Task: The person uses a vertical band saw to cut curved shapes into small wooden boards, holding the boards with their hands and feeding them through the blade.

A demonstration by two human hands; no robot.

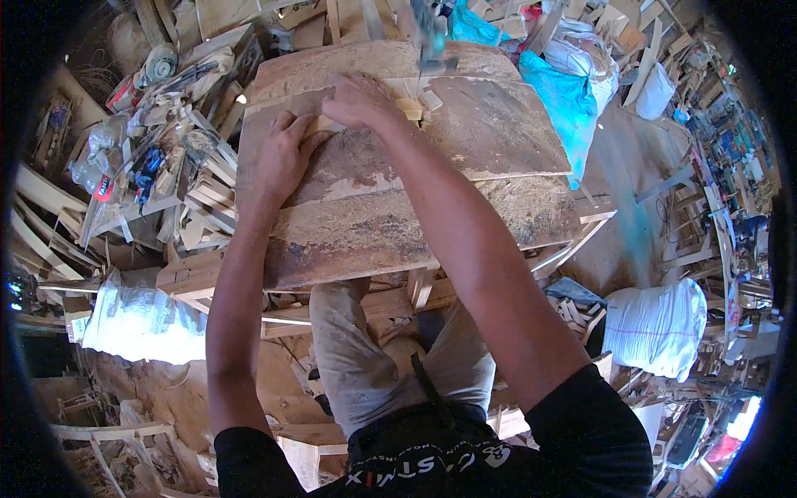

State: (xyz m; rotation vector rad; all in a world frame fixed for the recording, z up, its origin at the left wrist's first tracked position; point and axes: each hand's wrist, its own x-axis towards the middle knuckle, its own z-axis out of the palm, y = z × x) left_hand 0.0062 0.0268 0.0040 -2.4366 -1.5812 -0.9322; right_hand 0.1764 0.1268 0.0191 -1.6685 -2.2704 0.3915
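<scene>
Both arms reach over a worn, sawdust-covered wooden work table (332, 178). My left hand (286, 153), fingers bent, grips the left side of a small pale wood piece (325, 124) lying on the table. My right hand (359, 101) is closed over the same piece from the far right; its fingers hide much of the wood. Just right of that hand, a thin upright saw blade (418, 86) comes down to the table under a grey machine head (433, 58). Small wood offcuts (409, 109) rest beside the blade.
Left of the table are heaped wood strips (212, 195) and a plastic bottle (93, 181). A turquoise plastic sheet (560, 95) hangs at the right corner. White sacks (656, 324) stand low at the right; a wooden frame (195, 278) supports the table.
</scene>
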